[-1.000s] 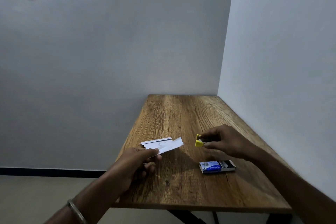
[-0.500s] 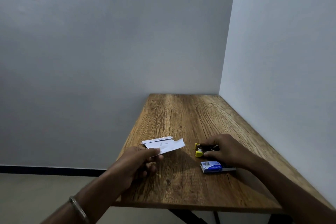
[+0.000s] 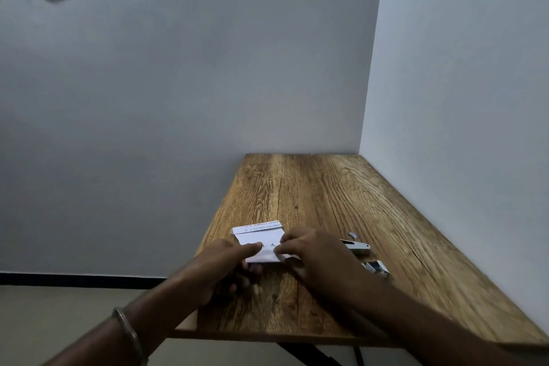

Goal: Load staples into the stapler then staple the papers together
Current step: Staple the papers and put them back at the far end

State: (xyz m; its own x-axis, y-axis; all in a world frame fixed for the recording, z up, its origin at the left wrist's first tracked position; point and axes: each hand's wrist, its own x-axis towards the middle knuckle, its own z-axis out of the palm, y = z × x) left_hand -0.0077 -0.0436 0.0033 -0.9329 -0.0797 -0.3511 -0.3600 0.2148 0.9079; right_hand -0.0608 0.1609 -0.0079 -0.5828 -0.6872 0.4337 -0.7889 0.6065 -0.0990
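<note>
The small white papers [image 3: 261, 236], with printed text on the top fold, are low over the wooden table [image 3: 312, 193] near its left edge. My left hand [image 3: 225, 264] pinches their lower left corner between thumb and fingers. My right hand [image 3: 315, 258] grips their right edge. The stapler [image 3: 358, 246] lies on the table just right of my right hand, which hides most of it; only a metal part shows. The open staple box [image 3: 377, 268] sits a little nearer to me. A short strip of staples [image 3: 353, 235] lies beyond the stapler.
The table stands in a corner, with a grey wall [image 3: 178, 98] behind and a white wall [image 3: 460, 98] along its right side. Bare wood stretches past the papers to the far edge. Floor [image 3: 59, 306] lies left of the table.
My right hand has let go of the stapler, which now lies on the table, and has moved left onto the papers. The left hand still holds the papers.
</note>
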